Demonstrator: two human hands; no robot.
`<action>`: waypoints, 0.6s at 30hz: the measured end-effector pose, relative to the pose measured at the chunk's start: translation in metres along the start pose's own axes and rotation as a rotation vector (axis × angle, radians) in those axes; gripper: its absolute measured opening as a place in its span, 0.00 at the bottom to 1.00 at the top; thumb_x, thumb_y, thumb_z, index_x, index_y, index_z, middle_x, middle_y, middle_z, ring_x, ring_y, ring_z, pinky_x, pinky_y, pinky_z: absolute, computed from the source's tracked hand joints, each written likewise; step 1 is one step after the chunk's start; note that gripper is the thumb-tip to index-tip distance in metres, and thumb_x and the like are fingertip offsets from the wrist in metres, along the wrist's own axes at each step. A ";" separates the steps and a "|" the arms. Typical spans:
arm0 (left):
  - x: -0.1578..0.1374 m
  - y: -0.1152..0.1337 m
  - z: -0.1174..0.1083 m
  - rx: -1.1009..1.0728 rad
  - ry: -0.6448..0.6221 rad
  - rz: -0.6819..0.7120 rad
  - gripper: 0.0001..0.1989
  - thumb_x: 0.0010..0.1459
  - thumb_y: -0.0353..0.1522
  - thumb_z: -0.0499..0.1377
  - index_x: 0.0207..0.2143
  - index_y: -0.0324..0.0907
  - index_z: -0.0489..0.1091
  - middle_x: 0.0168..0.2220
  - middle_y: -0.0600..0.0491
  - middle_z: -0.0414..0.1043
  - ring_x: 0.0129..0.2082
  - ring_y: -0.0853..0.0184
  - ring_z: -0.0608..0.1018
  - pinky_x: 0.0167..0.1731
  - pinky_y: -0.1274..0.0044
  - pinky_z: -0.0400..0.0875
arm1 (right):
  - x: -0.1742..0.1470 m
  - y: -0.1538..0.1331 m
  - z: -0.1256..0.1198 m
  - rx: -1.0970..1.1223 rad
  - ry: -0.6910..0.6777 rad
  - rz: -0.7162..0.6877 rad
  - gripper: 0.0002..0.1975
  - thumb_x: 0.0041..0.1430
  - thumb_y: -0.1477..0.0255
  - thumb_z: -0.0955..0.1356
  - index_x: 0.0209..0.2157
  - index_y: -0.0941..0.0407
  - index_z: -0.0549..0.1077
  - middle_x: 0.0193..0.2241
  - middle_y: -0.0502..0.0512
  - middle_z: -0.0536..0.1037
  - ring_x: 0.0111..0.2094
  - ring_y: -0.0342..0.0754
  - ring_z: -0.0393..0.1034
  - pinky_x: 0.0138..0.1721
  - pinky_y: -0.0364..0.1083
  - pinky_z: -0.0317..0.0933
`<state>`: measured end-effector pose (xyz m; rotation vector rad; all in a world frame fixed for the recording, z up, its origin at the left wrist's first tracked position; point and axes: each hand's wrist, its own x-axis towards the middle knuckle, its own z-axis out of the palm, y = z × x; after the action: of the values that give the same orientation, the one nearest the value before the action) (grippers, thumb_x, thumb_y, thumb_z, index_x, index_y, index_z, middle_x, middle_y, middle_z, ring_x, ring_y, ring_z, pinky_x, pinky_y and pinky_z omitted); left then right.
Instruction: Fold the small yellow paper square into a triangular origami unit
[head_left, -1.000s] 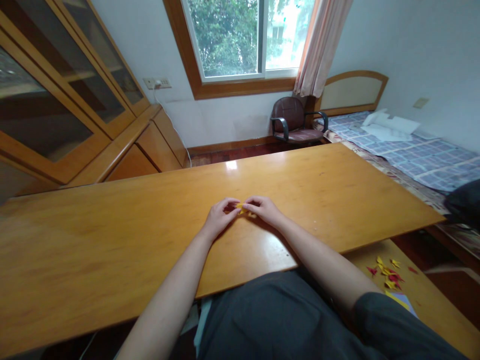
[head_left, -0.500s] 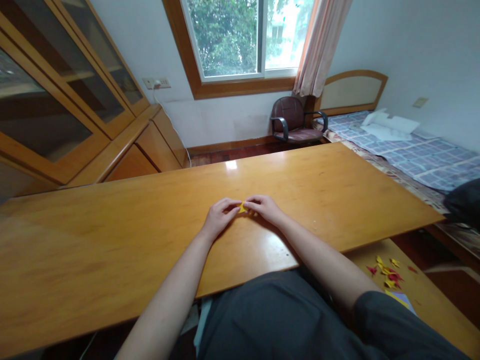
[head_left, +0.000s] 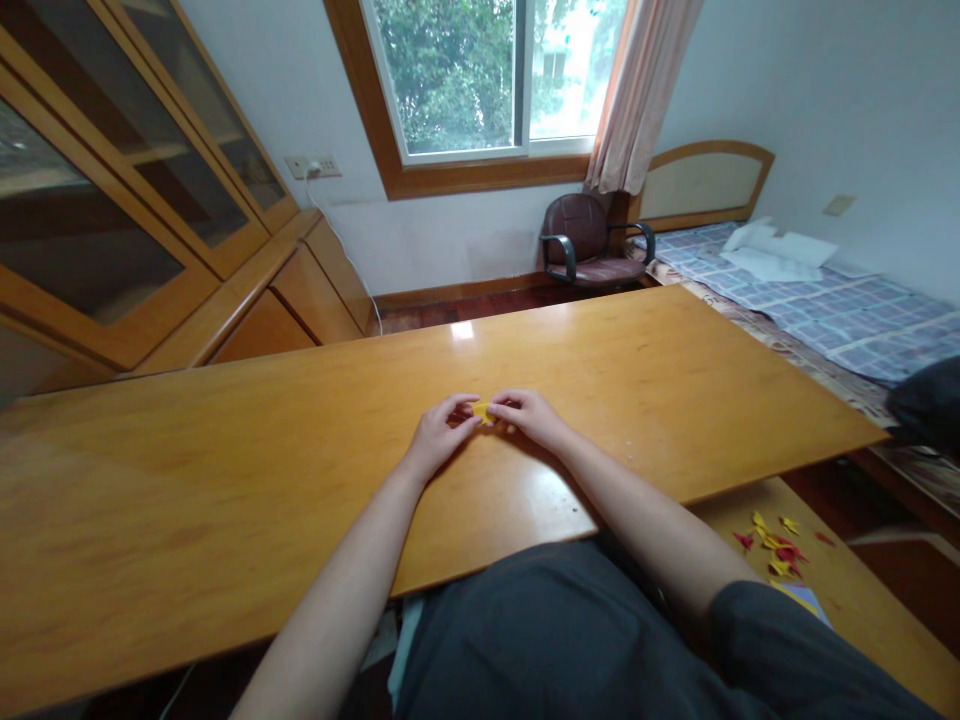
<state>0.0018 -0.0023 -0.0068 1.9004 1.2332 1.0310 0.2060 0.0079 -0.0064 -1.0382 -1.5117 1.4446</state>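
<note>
A small piece of folded yellow paper [head_left: 482, 412] is between my two hands, just over the wooden table [head_left: 247, 470]. My left hand [head_left: 442, 428] pinches its left side between thumb and fingers. From the right, my right hand [head_left: 527, 413] grips the paper's other side with closed fingers. The exact shape of the folds is too small to make out, and fingertips cover part of it.
On a lower wooden surface [head_left: 731, 510] at right lie several red and yellow folded paper pieces [head_left: 780, 545] and a stack of paper squares [head_left: 806, 598]. Beyond the table stand a chair [head_left: 581, 240], a bed [head_left: 840, 300] and a glass-door cabinet [head_left: 150, 190].
The fingers of my left hand have shifted slightly on the paper, and more of its yellow surface shows. My right hand has stayed nearly still.
</note>
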 end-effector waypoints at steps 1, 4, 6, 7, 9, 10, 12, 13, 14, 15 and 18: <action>0.000 -0.001 0.000 -0.019 0.005 -0.014 0.17 0.54 0.38 0.63 0.46 0.43 0.73 0.36 0.52 0.75 0.37 0.67 0.78 0.41 0.75 0.74 | 0.000 0.001 0.000 0.001 0.001 0.005 0.18 0.53 0.58 0.71 0.35 0.60 0.76 0.27 0.54 0.79 0.24 0.42 0.69 0.25 0.40 0.60; 0.001 -0.003 0.000 -0.089 0.019 -0.039 0.18 0.54 0.37 0.63 0.47 0.42 0.71 0.36 0.52 0.75 0.37 0.67 0.78 0.43 0.74 0.73 | 0.000 0.001 0.000 0.002 0.002 0.017 0.18 0.52 0.58 0.71 0.35 0.60 0.75 0.27 0.54 0.79 0.24 0.41 0.70 0.25 0.39 0.60; 0.001 -0.004 0.000 -0.152 0.035 -0.049 0.19 0.54 0.37 0.63 0.48 0.42 0.70 0.36 0.52 0.74 0.36 0.68 0.78 0.42 0.75 0.73 | -0.001 0.000 0.001 -0.010 -0.008 0.015 0.18 0.52 0.58 0.71 0.35 0.60 0.74 0.27 0.54 0.78 0.24 0.41 0.69 0.25 0.39 0.60; 0.001 -0.004 0.001 -0.184 0.047 -0.054 0.20 0.53 0.37 0.63 0.48 0.42 0.69 0.35 0.52 0.74 0.36 0.68 0.78 0.42 0.75 0.73 | -0.001 -0.001 0.001 -0.023 -0.014 0.012 0.18 0.52 0.58 0.71 0.34 0.60 0.74 0.27 0.53 0.78 0.24 0.41 0.69 0.25 0.39 0.60; 0.002 -0.005 0.001 -0.237 0.073 -0.066 0.20 0.53 0.37 0.63 0.48 0.41 0.69 0.34 0.53 0.74 0.35 0.69 0.78 0.40 0.76 0.73 | -0.002 -0.002 0.002 -0.062 -0.023 0.004 0.18 0.52 0.58 0.71 0.33 0.60 0.75 0.26 0.52 0.77 0.24 0.41 0.68 0.25 0.39 0.60; 0.003 -0.005 0.001 -0.259 0.087 -0.071 0.20 0.52 0.36 0.64 0.47 0.41 0.69 0.34 0.53 0.74 0.35 0.69 0.77 0.40 0.76 0.73 | -0.002 -0.002 0.002 -0.082 -0.027 0.000 0.17 0.52 0.59 0.71 0.33 0.60 0.75 0.25 0.52 0.76 0.24 0.41 0.67 0.25 0.39 0.60; 0.003 -0.005 0.001 -0.294 0.104 -0.080 0.20 0.51 0.37 0.64 0.47 0.40 0.69 0.33 0.53 0.74 0.34 0.69 0.77 0.40 0.77 0.72 | -0.002 -0.002 0.003 -0.102 -0.031 -0.006 0.17 0.52 0.59 0.71 0.32 0.60 0.76 0.24 0.51 0.76 0.24 0.41 0.67 0.25 0.39 0.60; 0.004 -0.006 0.001 -0.309 0.107 -0.083 0.21 0.51 0.37 0.64 0.47 0.40 0.69 0.33 0.53 0.74 0.34 0.69 0.77 0.40 0.76 0.73 | -0.002 -0.002 0.003 -0.099 -0.030 -0.007 0.17 0.52 0.59 0.71 0.33 0.60 0.76 0.24 0.51 0.76 0.24 0.41 0.67 0.25 0.39 0.59; 0.004 -0.006 0.001 -0.322 0.108 -0.086 0.21 0.51 0.37 0.65 0.47 0.40 0.69 0.34 0.53 0.74 0.34 0.69 0.77 0.40 0.76 0.73 | -0.002 -0.002 0.003 -0.090 -0.027 -0.005 0.18 0.52 0.58 0.71 0.33 0.60 0.76 0.24 0.51 0.76 0.24 0.41 0.66 0.25 0.39 0.59; 0.004 -0.007 0.001 -0.329 0.105 -0.089 0.21 0.50 0.37 0.65 0.47 0.40 0.69 0.34 0.52 0.75 0.34 0.69 0.78 0.40 0.76 0.73 | -0.002 -0.001 0.002 -0.079 -0.020 -0.003 0.18 0.51 0.58 0.71 0.33 0.60 0.76 0.24 0.51 0.75 0.24 0.41 0.66 0.25 0.40 0.59; 0.004 -0.007 0.001 -0.309 0.061 -0.102 0.18 0.51 0.39 0.66 0.42 0.40 0.73 0.35 0.51 0.77 0.35 0.67 0.78 0.39 0.76 0.73 | -0.002 -0.001 0.001 -0.063 -0.002 0.000 0.19 0.51 0.58 0.72 0.34 0.60 0.77 0.24 0.51 0.76 0.24 0.41 0.66 0.26 0.40 0.59</action>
<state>0.0001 0.0041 -0.0122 1.5659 1.1189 1.1587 0.2057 0.0061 -0.0052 -1.0743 -1.5676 1.4061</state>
